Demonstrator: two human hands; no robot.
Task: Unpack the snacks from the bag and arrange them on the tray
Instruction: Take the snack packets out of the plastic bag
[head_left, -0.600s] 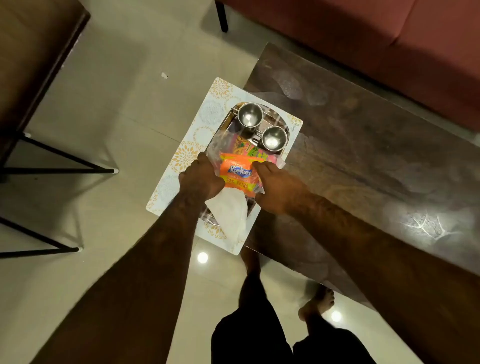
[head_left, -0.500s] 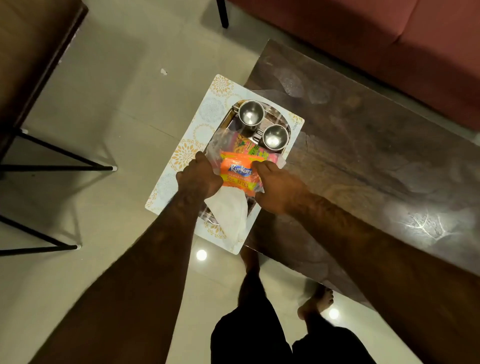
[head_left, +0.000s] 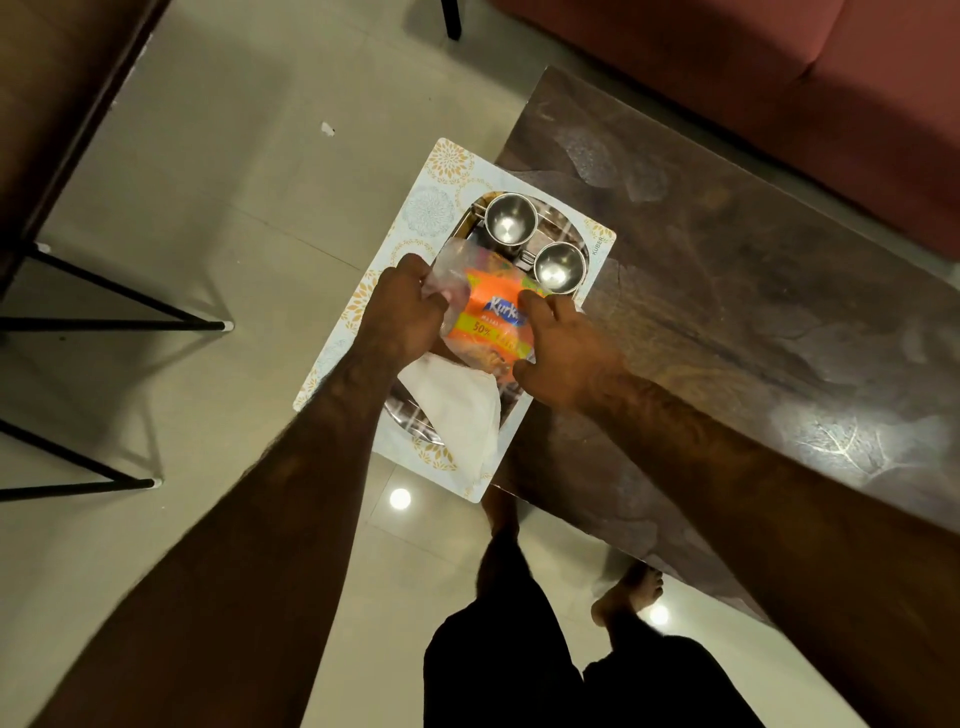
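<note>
An oval steel tray (head_left: 415, 423) lies on a pale floral-patterned rectangular mat (head_left: 434, 208) that overhangs the near-left corner of a dark wooden table (head_left: 727, 338). Two small round steel cups (head_left: 510, 221) stand side by side at the far end of the tray, the second cup (head_left: 560, 266) just to the right of the first. A folded white paper napkin (head_left: 457, 410) rests at the near end of the tray, its tip running past the tray rim onto the mat.

Between the cups and the napkin, over the middle of the tray, sits an orange snack packet with a blue logo and a yellow band (head_left: 493, 327), partly wrapped in a clear crinkled plastic bag (head_left: 452, 275). The left hand (head_left: 402, 312) is closed on the bag's left edge, fingers curled into the plastic. The right hand (head_left: 563, 348) grips the packet's right side, index finger laid along its top edge and thumb at its lower corner. Another colourful packet shows just beyond the orange one, beside the cups, too covered to identify.
</note>
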